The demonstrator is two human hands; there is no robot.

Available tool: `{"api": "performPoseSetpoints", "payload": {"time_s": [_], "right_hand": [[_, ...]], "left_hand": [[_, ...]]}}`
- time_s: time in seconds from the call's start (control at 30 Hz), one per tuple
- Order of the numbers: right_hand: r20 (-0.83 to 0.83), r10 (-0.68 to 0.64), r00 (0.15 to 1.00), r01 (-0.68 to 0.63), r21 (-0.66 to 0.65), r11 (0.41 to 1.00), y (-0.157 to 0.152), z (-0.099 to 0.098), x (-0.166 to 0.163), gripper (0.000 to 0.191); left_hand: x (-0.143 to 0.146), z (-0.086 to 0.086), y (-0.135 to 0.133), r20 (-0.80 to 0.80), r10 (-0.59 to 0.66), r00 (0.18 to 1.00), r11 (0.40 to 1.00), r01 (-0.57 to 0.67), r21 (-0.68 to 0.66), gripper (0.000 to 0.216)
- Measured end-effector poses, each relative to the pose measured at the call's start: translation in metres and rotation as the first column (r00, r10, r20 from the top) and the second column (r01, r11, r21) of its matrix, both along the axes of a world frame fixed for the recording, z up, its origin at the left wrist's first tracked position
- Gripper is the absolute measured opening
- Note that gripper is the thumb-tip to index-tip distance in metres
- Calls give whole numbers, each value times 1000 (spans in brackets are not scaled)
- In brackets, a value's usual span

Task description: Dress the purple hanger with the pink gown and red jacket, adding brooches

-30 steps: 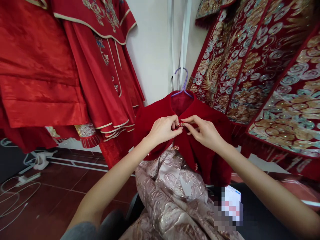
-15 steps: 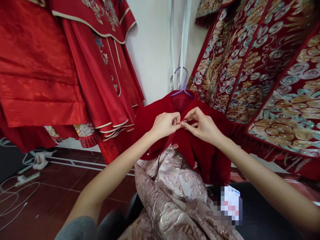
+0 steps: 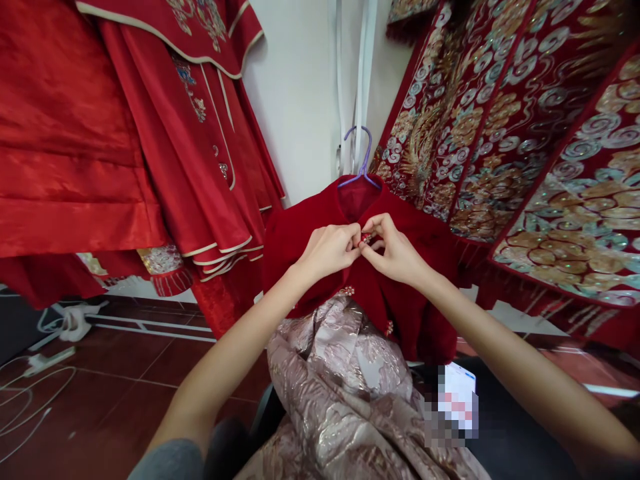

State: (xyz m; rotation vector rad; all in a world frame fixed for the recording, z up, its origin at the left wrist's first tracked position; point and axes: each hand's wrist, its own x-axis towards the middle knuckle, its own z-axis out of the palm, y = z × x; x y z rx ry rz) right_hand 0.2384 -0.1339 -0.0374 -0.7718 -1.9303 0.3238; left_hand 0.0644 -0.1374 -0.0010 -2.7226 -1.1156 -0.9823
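A dark red velvet jacket [image 3: 310, 217] hangs on a purple hanger [image 3: 363, 167] before me. Over its front opening, below the collar, my two hands meet at a small beaded fastener [image 3: 367, 237]. My left hand [image 3: 330, 248] is closed, its thumb and fingers pinching the fastener's left end, which they partly hide. My right hand [image 3: 393, 250] pinches the other end between thumb and fingertips. Lower down the front sit two more beaded ornaments, one at the opening [image 3: 346, 291] and another at the right hem [image 3: 389, 327]. Shiny pinkish brocade fabric [image 3: 345, 373] spreads below the jacket.
Red garments with pale piping [image 3: 200, 147] hang at left, heavily embroidered ones [image 3: 480, 133] at right. A white rack pole [image 3: 365, 73] stands behind the hanger. A phone with a lit screen [image 3: 459, 393] lies at lower right. White cables [image 3: 45, 380] and shoes [image 3: 75, 323] are at left.
The right fingers have bent closer around the fastener, which has tilted and is partly covered. Both hands stay at the jacket's front. The view has shifted slightly.
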Motion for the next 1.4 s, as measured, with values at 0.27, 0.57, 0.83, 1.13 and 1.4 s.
{"api": "performPoseSetpoints", "payload": {"time_s": [0.27,0.57,0.83,1.13,1.4], "right_hand": [[-462,-254,850,285,-4,959,-32,-52,-29,18],[-197,-266,943,189,-338,922,-66,-108,-59,20],[17,-584,812,584,14,812,-59,-124,-65,30],[-5,-574,819,573,-32,819,-35,-150,-53,34],[-80,-528,845,518,-124,847,-27,-147,-37,29]], "left_hand": [[-19,-38,-20,429,-90,899,850,294,-438,37],[-32,-70,-36,644,-5,765,742,434,-511,33],[-41,-75,-41,592,-53,804,659,473,-584,40],[-36,-91,-31,331,-110,937,573,332,-749,60],[-20,-117,-10,394,-125,910,610,384,-693,73]]}}
